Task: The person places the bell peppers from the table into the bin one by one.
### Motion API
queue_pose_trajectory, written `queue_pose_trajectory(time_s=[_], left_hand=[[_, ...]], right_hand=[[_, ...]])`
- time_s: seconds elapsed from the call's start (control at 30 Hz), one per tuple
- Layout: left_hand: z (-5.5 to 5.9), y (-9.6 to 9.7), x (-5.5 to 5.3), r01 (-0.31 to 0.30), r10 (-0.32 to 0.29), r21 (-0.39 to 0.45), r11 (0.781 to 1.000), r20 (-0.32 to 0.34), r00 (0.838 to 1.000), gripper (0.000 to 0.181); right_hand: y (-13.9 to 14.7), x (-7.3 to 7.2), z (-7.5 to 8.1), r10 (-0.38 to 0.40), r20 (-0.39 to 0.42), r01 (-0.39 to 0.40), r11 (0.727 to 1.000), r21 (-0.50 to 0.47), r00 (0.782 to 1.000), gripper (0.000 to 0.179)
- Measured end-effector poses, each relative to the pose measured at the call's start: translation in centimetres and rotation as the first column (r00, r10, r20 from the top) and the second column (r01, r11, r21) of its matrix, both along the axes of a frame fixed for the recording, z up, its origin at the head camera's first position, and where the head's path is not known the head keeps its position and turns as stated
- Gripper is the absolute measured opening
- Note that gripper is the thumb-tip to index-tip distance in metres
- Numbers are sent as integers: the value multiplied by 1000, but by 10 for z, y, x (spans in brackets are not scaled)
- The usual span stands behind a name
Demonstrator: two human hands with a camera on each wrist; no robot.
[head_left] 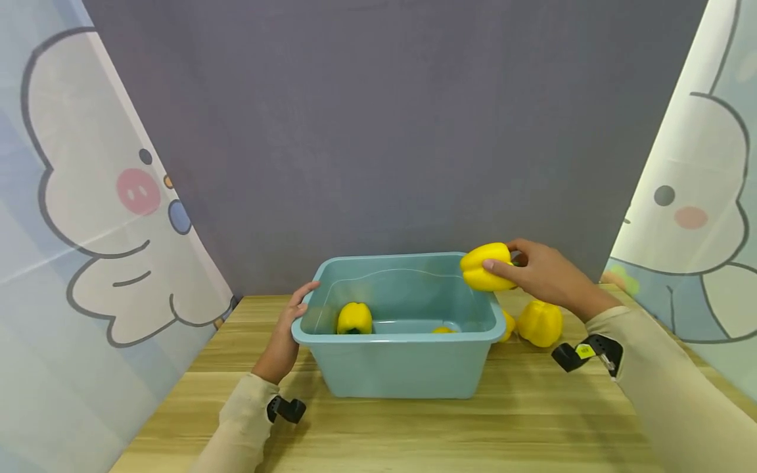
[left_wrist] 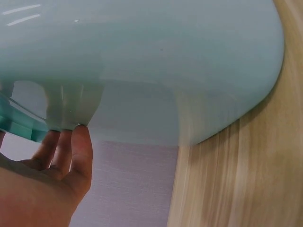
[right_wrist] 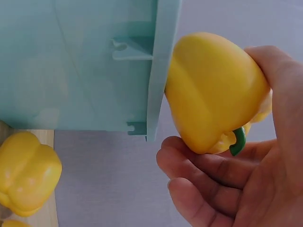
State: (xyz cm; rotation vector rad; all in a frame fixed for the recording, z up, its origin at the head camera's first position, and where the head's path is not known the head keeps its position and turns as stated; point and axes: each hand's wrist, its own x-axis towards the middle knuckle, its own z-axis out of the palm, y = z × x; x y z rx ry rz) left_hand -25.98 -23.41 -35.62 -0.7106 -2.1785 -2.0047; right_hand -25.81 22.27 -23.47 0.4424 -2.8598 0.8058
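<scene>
In the head view my right hand (head_left: 541, 272) holds a yellow bell pepper (head_left: 486, 268) just above the right rim of a blue-green plastic tub (head_left: 402, 368). From the right wrist view, the pepper (right_wrist: 218, 90) sits between thumb and fingers, its green stem towards the palm. My left hand (head_left: 286, 341) grips the tub's left rim; the left wrist view has its fingertips (left_wrist: 82, 135) against the outer wall under the rim, the thumb mostly hidden there. Inside the tub lies one yellow bell pepper (head_left: 355, 318) at left, and the top of another yellow piece (head_left: 443, 330) shows over the front rim.
Right of the tub, a yellow bell pepper (head_left: 541, 323) rests on the wooden table (head_left: 414, 433); another (head_left: 507, 326) is partly hidden behind the tub's corner. A grey cloth backdrop (head_left: 378, 131) rises behind, with cartoon-printed curtains (head_left: 94, 197) at both sides.
</scene>
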Motion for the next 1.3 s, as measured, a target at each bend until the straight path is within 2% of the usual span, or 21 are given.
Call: queue_pose_trajectory(time_s=[0.17, 0.4, 0.73, 1.3], left_hand=[[-2, 0, 0, -7, 7, 5, 1000, -8, 1000, 55], [-2, 1, -2, -9, 9, 12, 1000, -9, 1000, 54], [-1, 3, -2, -3, 3, 32, 999, -8, 1000, 55], [-2, 1, -2, -11, 12, 33, 999, -18, 1000, 56]], right_hand=[[-4, -1, 6, 24, -11, -23, 999, 44, 1000, 85], [-9, -2, 12, 37, 26, -38, 998, 59, 999, 86], [-15, -6, 16, 95, 86, -84, 990, -114, 992, 81], [-43, -20, 22, 137, 137, -103, 967, -234, 981, 83]])
